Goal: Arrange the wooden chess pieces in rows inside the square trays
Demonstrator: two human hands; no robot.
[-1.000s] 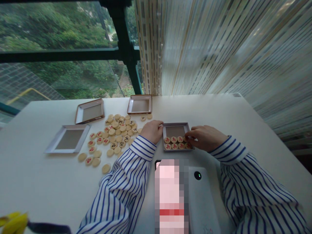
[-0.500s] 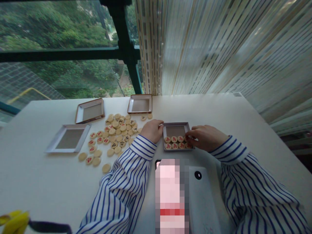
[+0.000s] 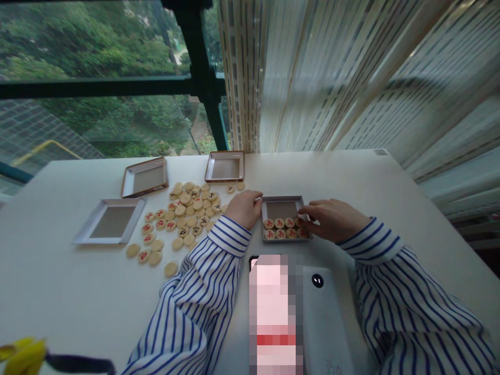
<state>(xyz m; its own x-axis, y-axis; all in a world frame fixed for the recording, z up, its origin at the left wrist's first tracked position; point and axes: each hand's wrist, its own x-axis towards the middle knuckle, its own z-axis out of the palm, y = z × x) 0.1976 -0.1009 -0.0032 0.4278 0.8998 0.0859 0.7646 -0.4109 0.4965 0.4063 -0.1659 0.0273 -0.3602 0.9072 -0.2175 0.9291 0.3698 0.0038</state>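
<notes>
A shallow box (image 3: 283,199) holds two rows of round Chinese chess pieces (image 3: 280,234) with red characters; its far part shows bare grey bottom. My left hand (image 3: 245,209) is closed at the box's left wall, fingertips on the far left corner. Over the right wall reaches my right hand (image 3: 332,219), its thumb and forefinger around a chess piece (image 3: 299,222) at the right end of the upper row. The fingers partly cover that piece. To the left lies a loose heap of chess pieces (image 3: 190,211), some face down, others with red or black characters.
Three more shallow trays or lids stand left and back: a white one (image 3: 94,238), a brown-edged one (image 3: 124,186) and another brown-edged one (image 3: 209,180). Near me lie a pixelated phone (image 3: 272,302) and a white power bank (image 3: 328,317). Something yellow (image 3: 25,357) is at the lower left.
My right hand has shifted slightly, its thumb and forefinger a little further apart at the piece. My left hand and the box stay in place.
</notes>
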